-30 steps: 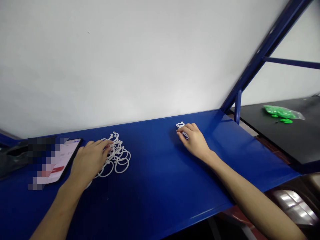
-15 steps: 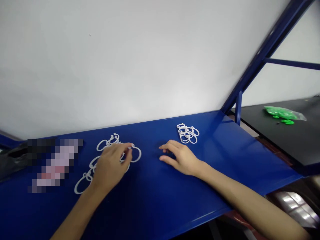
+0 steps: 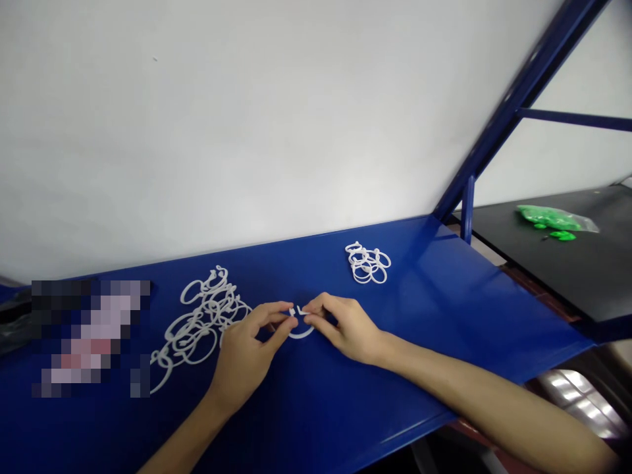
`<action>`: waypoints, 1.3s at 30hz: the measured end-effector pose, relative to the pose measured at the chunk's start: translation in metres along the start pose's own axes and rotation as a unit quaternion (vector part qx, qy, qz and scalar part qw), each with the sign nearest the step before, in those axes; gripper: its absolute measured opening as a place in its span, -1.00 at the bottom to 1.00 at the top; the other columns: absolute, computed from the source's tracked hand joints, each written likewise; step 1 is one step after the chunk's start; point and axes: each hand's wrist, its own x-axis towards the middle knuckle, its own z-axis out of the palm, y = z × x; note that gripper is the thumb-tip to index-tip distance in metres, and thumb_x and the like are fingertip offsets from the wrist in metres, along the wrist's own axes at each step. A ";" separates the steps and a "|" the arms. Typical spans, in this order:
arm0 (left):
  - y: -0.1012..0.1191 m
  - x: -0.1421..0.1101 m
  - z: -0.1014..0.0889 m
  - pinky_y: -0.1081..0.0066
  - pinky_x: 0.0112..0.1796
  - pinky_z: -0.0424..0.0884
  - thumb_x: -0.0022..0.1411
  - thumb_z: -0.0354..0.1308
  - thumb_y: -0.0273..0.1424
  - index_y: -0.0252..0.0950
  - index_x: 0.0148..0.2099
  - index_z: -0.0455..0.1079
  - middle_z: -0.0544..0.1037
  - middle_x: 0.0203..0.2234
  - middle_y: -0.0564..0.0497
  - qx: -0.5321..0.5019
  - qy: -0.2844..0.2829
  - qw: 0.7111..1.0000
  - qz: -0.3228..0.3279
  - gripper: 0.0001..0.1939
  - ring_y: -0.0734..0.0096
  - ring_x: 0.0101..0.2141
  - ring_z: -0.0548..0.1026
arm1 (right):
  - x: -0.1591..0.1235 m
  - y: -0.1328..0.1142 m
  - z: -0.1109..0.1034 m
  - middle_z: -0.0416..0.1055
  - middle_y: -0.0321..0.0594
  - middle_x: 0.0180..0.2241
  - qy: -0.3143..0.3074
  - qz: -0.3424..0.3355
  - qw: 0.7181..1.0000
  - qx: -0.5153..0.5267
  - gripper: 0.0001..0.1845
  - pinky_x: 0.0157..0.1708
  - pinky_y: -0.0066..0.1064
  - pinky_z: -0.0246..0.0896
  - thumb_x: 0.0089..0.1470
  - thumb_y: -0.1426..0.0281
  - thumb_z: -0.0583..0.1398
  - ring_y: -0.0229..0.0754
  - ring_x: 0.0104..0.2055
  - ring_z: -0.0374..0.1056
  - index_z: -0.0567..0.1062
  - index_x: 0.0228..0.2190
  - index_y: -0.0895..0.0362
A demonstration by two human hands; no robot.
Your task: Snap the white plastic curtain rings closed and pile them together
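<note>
Between the left hand (image 3: 249, 352) and the right hand (image 3: 358, 332), a single white plastic ring (image 3: 301, 336) is held, its curve hanging below the fingertips towards the near side; whether the surface beneath is touched cannot be told. Bare blue tabletop (image 3: 306, 401) is left in front of the hands as far as the near edge, which is crossed by the right forearm, and behind them as far as the back edge, set along the white wall (image 3: 276, 131). Both hands are nearly closed, thumb against forefinger: one end of the ring is pinched by the left, the other by the right, and the two ends are parted by a narrow gap. Just beside the left hand, a loose heap of white rings (image 3: 211, 318) is spread, overlapping and partly hidden by that hand. Beyond the right hand, nearer the wall, a smaller cluster of white rings (image 3: 365, 262) is laid. Farther left, an item is masked by pixelation. At the right, the tabletop is bounded by a blue metal frame (image 3: 498, 108), past which a clear bag of green pieces (image 3: 553, 218) is seen on a black table (image 3: 548, 276).
</note>
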 end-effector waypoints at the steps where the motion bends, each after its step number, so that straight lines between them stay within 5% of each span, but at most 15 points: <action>1: 0.000 0.000 0.001 0.40 -0.25 0.53 0.24 0.23 -0.12 -0.11 -0.16 0.56 0.68 -0.37 0.14 -0.015 -0.011 1.000 -0.018 -0.76 0.37 -0.33 0.64 | -0.001 0.000 0.000 0.53 -0.24 -0.30 -0.002 -0.013 1.000 -0.007 -0.93 -0.29 -0.44 0.37 0.31 0.38 0.18 -0.25 -0.31 0.47 0.45 -0.23 0.11; 5: 0.002 0.000 0.001 0.41 -0.31 0.51 0.24 0.20 -0.13 -0.12 -0.28 0.59 0.67 -0.40 0.12 -0.042 -0.035 0.998 -0.020 -0.77 0.37 -0.38 0.62 | -0.003 0.001 0.000 0.53 -0.16 -0.24 -0.023 -0.063 0.997 -0.038 -0.83 -0.22 -0.41 0.40 0.37 0.38 0.08 -0.22 -0.25 0.48 0.46 -0.23 0.14; 12: 0.008 -0.009 0.001 0.46 -0.38 0.47 0.28 0.13 -0.35 -0.15 -0.38 0.54 0.59 -0.50 0.13 -0.017 -0.043 0.997 0.066 -0.80 0.45 -0.47 0.55 | -0.008 -0.001 -0.006 0.50 -0.10 -0.30 -0.097 -0.180 0.969 -0.139 -0.71 -0.28 -0.38 0.36 0.41 0.46 -0.06 -0.20 -0.30 0.39 0.46 -0.14 0.19; 17: 0.008 -0.011 0.002 0.47 -0.35 0.48 0.28 0.09 -0.45 -0.17 -0.39 0.48 0.56 -0.50 0.12 0.010 -0.031 0.991 0.128 -0.79 0.47 -0.47 0.53 | -0.009 -0.003 -0.007 0.47 -0.09 -0.32 -0.093 -0.225 0.944 -0.224 -0.67 -0.31 -0.36 0.31 0.41 0.49 -0.09 -0.17 -0.34 0.34 0.46 -0.16 0.21; 24: 0.004 -0.007 0.006 0.41 -0.30 0.48 0.37 0.03 -0.39 -0.19 -0.35 0.43 0.53 -0.47 0.08 0.090 0.011 0.988 0.123 -0.77 0.40 -0.38 0.53 | -0.006 -0.007 0.004 0.40 -0.16 -0.39 -0.051 -0.188 0.926 -0.323 -0.70 -0.37 -0.34 0.20 0.41 0.46 -0.07 -0.17 -0.40 0.27 0.45 -0.18 0.20; 39: -0.001 -0.010 0.005 0.37 -0.36 0.38 0.43 -0.06 -0.43 -0.24 -0.41 0.35 0.44 -0.55 0.06 0.215 0.010 0.951 0.223 -0.66 0.39 -0.45 0.42 | -0.007 0.002 0.010 0.42 -0.20 -0.41 -0.059 -0.182 0.948 -0.256 -0.69 -0.36 -0.37 0.21 0.43 0.44 -0.08 -0.20 -0.41 0.26 0.40 -0.30 0.14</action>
